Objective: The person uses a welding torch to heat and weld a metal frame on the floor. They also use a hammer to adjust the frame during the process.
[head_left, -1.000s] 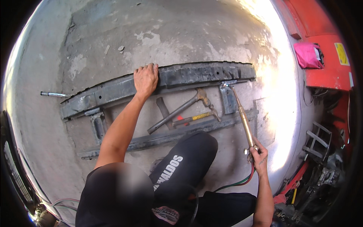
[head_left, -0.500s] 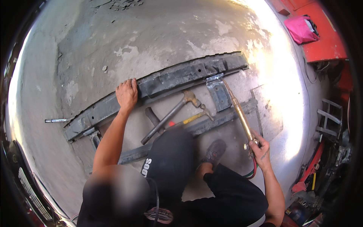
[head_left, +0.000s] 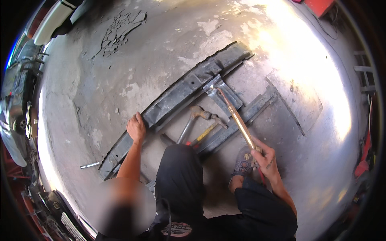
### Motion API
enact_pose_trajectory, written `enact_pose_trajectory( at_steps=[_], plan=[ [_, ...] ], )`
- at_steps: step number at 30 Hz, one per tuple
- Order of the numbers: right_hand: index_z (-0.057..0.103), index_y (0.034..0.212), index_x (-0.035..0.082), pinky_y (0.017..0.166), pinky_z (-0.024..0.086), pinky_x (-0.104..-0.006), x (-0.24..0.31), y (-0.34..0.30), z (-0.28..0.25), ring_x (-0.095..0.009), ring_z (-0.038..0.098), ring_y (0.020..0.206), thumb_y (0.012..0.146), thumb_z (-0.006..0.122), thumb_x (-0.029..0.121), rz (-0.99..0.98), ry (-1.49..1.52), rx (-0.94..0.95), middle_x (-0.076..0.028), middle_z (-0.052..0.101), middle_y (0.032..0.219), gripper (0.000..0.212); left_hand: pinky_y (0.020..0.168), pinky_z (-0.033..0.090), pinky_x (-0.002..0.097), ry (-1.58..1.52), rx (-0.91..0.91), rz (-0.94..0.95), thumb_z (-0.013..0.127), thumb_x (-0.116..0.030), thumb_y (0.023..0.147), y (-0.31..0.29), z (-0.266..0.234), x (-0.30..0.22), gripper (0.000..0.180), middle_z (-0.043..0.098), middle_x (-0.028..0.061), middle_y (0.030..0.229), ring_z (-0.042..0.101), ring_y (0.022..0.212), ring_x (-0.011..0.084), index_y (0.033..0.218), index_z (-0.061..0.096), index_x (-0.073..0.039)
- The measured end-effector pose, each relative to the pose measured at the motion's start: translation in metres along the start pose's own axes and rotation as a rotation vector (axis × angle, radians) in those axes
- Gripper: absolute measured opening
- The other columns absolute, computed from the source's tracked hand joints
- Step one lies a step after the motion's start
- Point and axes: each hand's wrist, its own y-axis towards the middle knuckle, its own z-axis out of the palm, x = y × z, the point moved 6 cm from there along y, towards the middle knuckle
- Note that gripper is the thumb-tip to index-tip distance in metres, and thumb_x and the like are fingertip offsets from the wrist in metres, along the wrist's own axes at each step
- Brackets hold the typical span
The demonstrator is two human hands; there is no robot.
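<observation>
My left hand [head_left: 136, 127] is closed over the far edge of a long dark metal beam [head_left: 173, 98], which lies slanting across the floor. My right hand [head_left: 264, 156] grips a brass gas torch [head_left: 240, 124] by its rear end. The torch's bent copper tip is at the upper end of a flat metal bracket [head_left: 225, 96] joined to the beam, where a small bright spot shows. Between the beam and a second, narrower metal rail [head_left: 257, 106] lie a large hammer [head_left: 188, 122] and a smaller hammer with a yellow handle [head_left: 205, 134].
A thin metal rod [head_left: 91, 165] sticks out by the beam's left end. My knee [head_left: 179, 160] and my shoe [head_left: 243, 164] are close to the rail. Cracked flakes [head_left: 120, 30] lie on the far concrete. Car parts [head_left: 20, 116] line the left side.
My view has turned, so the beam now looks steeper. The torch tip has shifted leftward along the bracket's upper end. My left hand keeps its hold on the beam.
</observation>
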Motion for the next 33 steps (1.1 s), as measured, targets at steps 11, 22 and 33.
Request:
enact_pose_trajectory(
  at_steps=[11,22,33],
  plan=[
    [0.062,0.145,0.003,0.065,0.049,-0.0250,-0.001,0.005,0.001,-0.007,0.059,0.069,0.095,0.065,0.005,-0.062,-0.028,-0.025,-0.001,0.066,0.082,0.050,0.086,0.049,0.0542,0.035,-0.035,0.048,0.041,-0.042,0.111,0.000,0.004,0.003,0.051,0.073,0.0232,0.097,0.066,0.096,0.0438,0.098,0.071,-0.003],
    [0.060,0.144,0.000,0.059,0.050,-0.0248,-0.009,0.008,-0.004,-0.007,0.061,0.063,0.095,0.062,0.003,-0.129,-0.018,-0.019,-0.003,0.066,0.079,0.049,0.086,0.049,0.0550,0.011,-0.033,0.047,0.040,-0.040,0.111,-0.003,-0.005,-0.010,0.050,0.072,0.0245,0.097,0.067,0.094,0.0449,0.099,0.071,-0.003],
    [0.060,0.146,0.001,0.062,0.051,-0.0250,-0.007,0.007,-0.004,-0.007,0.062,0.067,0.095,0.063,0.003,-0.108,-0.020,-0.002,-0.002,0.067,0.079,0.051,0.087,0.049,0.0563,0.003,-0.007,0.016,0.039,-0.043,0.111,-0.001,-0.004,-0.007,0.055,0.072,0.0280,0.096,0.066,0.095,0.0474,0.097,0.073,-0.001]
  ],
)
